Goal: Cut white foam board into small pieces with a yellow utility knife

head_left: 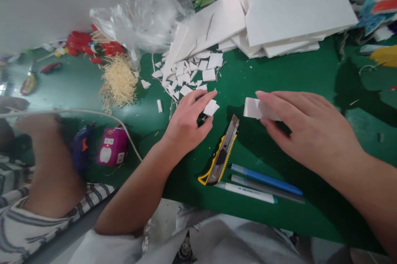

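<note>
My right hand point(297, 119) pinches a small white foam board piece point(252, 108) between thumb and fingers, just above the green table. To the left, my left hand point(189, 119) has its thumb and fingers apart over the edge of a heap of white foam scraps point(186, 72). One scrap point(211, 108) lies in the gap between its thumb and index finger; I see no grip on it. Between my hands a yellow utility knife point(219, 152) lies with its blade pointing away from me. Nearer to me lie a blue pen point(266, 179), a grey pen point(266, 188) and a white marker point(248, 192).
White foam boards point(300, 3) are stacked at the back right. A clear plastic bag point(145, 16) and a pile of pale shredded straw point(118, 80) lie back left. A white cable point(93, 112) runs past a magenta power adapter point(113, 147). Another person's arm point(51, 165) rests at left.
</note>
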Demonstrator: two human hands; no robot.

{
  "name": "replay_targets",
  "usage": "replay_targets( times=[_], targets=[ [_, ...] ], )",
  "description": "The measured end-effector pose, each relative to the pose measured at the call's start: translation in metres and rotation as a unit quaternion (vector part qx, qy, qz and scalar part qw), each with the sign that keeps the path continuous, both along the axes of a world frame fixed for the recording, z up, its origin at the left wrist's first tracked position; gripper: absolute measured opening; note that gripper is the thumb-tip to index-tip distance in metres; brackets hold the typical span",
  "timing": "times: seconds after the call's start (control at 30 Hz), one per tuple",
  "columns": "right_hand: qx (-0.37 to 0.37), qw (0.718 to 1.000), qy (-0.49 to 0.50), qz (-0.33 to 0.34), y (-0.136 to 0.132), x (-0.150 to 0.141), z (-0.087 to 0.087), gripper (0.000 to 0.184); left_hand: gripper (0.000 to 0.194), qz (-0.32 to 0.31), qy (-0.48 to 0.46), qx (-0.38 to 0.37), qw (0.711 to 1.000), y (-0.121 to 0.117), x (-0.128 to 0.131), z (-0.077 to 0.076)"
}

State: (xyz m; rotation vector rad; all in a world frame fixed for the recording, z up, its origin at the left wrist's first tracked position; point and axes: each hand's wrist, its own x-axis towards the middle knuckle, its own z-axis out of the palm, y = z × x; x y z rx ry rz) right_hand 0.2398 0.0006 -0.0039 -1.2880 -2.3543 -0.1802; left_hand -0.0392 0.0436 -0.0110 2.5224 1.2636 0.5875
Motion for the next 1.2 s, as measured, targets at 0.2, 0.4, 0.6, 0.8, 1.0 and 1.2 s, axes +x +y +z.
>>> replay_targets(
  times=[0.2, 0.4, 0.6, 0.8, 1.0, 1.2],
  targets=[
    [-0.002, 1.0, 0.001, 0.005, 0.0, -0.001, 0.0, 0.038, 0.054, -0.003, 0.012, -0.024, 1.0, 0.0, 0.0, 0.0],
    [-0.03, 1.0, -0.005, -0.005, 0.0, -0.001, -0.001, 0.039, 0.058, 0.012, -0.008, 0.014, 1.0, -0.003, 0.0, 0.007],
    [-0.021, 0.999, -0.039, -0.031, -0.001, 0.001, -0.006, 0.033, 0.016, 0.099, 0.041, -0.052, 0.993, -0.033, 0.011, 0.036],
    [-0.033, 0.996, -0.038, -0.073, -0.001, 0.0, -0.009, 0.036, 0.03, 0.037, 0.228, -0.123, 0.965, -0.061, 0.025, 0.044],
    [-0.052, 0.989, -0.069, -0.124, -0.005, -0.004, -0.004, 0.04, 0.003, 0.014, 0.213, -0.093, 0.973, -0.065, 0.025, 0.042],
    [-0.046, 0.986, -0.073, -0.146, -0.007, -0.005, -0.007, 0.038, 0.023, 0.01, 0.226, -0.034, 0.974, -0.066, 0.027, 0.042]
  ],
)
